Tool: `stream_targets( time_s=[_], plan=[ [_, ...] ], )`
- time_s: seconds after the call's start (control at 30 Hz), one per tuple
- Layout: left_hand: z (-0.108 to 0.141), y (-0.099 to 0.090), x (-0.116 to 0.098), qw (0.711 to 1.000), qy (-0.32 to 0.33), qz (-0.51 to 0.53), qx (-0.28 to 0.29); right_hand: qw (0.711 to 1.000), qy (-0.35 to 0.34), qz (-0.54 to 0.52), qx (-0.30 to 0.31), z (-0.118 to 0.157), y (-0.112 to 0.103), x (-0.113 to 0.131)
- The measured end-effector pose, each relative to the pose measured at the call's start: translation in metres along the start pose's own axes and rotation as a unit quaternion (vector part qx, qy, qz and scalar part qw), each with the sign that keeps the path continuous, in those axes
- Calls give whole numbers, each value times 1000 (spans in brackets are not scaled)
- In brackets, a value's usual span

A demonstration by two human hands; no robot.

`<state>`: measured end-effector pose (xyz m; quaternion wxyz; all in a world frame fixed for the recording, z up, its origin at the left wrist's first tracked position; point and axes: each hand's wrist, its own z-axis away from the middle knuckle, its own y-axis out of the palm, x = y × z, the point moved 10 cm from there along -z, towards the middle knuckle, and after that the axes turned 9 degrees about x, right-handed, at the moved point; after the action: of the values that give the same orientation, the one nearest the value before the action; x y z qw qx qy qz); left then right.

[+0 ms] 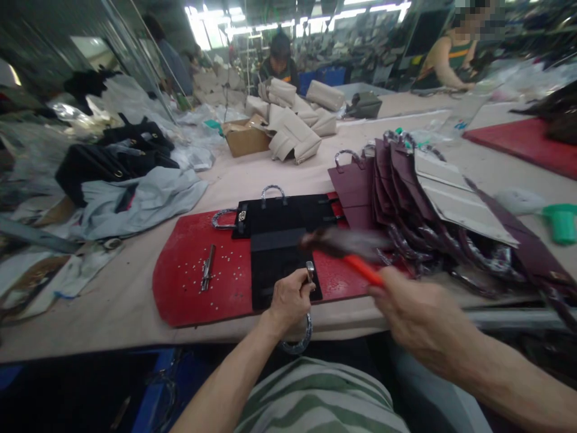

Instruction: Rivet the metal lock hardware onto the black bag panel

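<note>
My left hand [291, 296] is closed around a short metal punch [310, 268], held upright on a black bag panel [274, 264]. In my right hand [412, 310] is a hammer with a red handle [366, 270]; its head is blurred by motion, up and to the right of the punch. The black piece lies spread on a red board [180, 258]. A wrapped loop handle [301, 341] hangs off its near edge, below my left hand. More loop handles [273, 190] stick out at its far side.
Metal rods [208, 269] and several tiny studs lie on the board's left. Plum bag pieces [396, 186] are stacked at right, beside a green cup [561, 224]. Beige pieces [295, 135] and a cardboard box [247, 137] stand behind. Other people [444, 60] sit farther back.
</note>
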<state>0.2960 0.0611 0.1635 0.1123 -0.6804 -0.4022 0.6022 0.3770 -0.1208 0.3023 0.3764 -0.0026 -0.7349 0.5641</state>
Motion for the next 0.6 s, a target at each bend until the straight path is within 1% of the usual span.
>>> stream_targets(
  time_s=[0.07,0.13,0.2,0.27,0.33,0.4,0.43,0.47,0.5,0.53,0.57,0.6],
  plan=[
    [0,1,0,1000,-6,-1,8,998,-5,36,45,-4,11,-6],
    [0,1,-1,1000,-10,3,14,995,2,45,84,-9,18,-19],
    [0,1,0,1000,-16,6,20,993,30,-7,116,-14,27,-39],
    [0,2,2,999,-22,7,27,981,85,-88,149,-21,47,-65],
    [1,2,2,999,-21,11,26,971,144,-107,161,-28,68,-91],
    [2,2,1,999,-15,19,23,973,177,-44,141,-38,82,-109],
    [2,1,1,999,-12,22,20,975,182,-7,124,-44,86,-112],
    [2,1,1,1000,-10,24,17,979,175,26,101,-49,89,-110],
    [2,0,1,1000,-7,25,14,984,153,52,72,-55,90,-104],
    [2,-1,1,1000,-4,24,11,990,116,72,42,-59,92,-92],
    [2,-2,0,1000,1,23,9,994,63,86,17,-63,95,-77],
    [2,-2,-1,1000,10,21,8,996,0,88,6,-65,103,-61]
  ],
)
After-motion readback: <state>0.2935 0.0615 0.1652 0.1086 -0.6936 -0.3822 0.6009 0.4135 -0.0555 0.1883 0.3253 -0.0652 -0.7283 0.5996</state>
